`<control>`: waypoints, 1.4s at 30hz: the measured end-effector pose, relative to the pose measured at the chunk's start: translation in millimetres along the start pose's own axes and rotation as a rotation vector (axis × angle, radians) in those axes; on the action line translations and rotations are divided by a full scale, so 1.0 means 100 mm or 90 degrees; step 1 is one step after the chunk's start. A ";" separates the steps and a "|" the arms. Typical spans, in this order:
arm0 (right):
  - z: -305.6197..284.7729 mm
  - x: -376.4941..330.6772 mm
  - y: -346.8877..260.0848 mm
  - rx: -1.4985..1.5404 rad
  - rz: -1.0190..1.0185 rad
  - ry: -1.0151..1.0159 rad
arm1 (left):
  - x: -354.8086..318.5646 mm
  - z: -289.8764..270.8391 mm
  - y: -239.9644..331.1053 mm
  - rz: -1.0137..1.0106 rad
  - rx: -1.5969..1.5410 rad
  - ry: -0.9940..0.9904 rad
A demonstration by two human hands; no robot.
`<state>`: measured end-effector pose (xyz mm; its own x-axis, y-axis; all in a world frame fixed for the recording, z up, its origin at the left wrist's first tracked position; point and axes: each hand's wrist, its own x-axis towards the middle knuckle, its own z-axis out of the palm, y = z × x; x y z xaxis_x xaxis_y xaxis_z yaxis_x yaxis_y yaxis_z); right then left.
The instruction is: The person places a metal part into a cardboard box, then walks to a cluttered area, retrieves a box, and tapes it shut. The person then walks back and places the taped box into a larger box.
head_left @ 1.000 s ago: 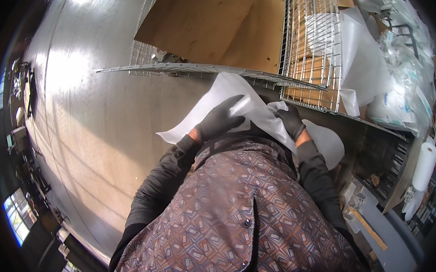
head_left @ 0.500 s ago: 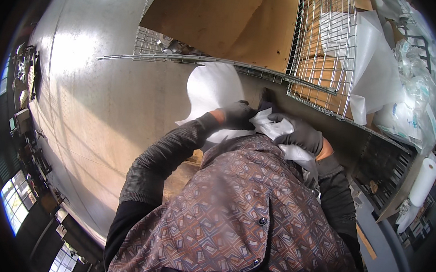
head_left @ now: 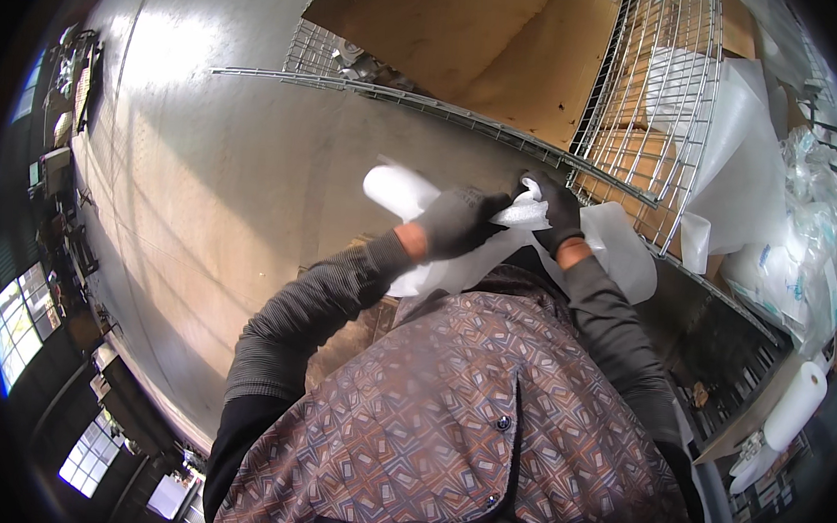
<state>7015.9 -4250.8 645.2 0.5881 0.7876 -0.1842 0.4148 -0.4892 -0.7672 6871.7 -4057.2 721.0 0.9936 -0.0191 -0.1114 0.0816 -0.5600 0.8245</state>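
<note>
Both my hands wear dark gloves and meet in front of my chest. A thin white foam sheet is bunched up between them, with loose parts spreading out on both sides. My left hand is closed on the gathered foam. My right hand grips the same bunch from the other side, its fingers curled at a crumpled end that sticks up. Whether something is wrapped inside the foam cannot be seen.
Ahead stands a wire basket with a large brown cardboard sheet across it. Clear plastic bags hang at the right, above a white roll. Concrete floor stretches to the left.
Both hands have moved slightly farther from my body, and the right hand has turned more upright. The foam is now gathered tighter between them, with a flap spread out on the right.
</note>
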 end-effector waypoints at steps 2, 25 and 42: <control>0.29 -0.01 0.18 -0.103 0.027 -0.031 | -0.09 0.07 0.19 -0.107 0.034 -0.007; 0.12 -0.52 -0.21 -0.236 0.017 -0.392 | -0.32 -0.05 -0.04 -0.202 -0.126 -0.029; -3.24 -1.07 1.35 -0.357 0.423 0.644 | 0.27 -0.30 0.95 0.063 -0.148 -0.058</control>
<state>7233.9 -4522.1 759.9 0.9401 -0.1626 0.2996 -0.0652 -0.9485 -0.3101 6908.6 -4085.6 813.1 0.9873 -0.1453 -0.0642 0.0099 -0.3470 0.9378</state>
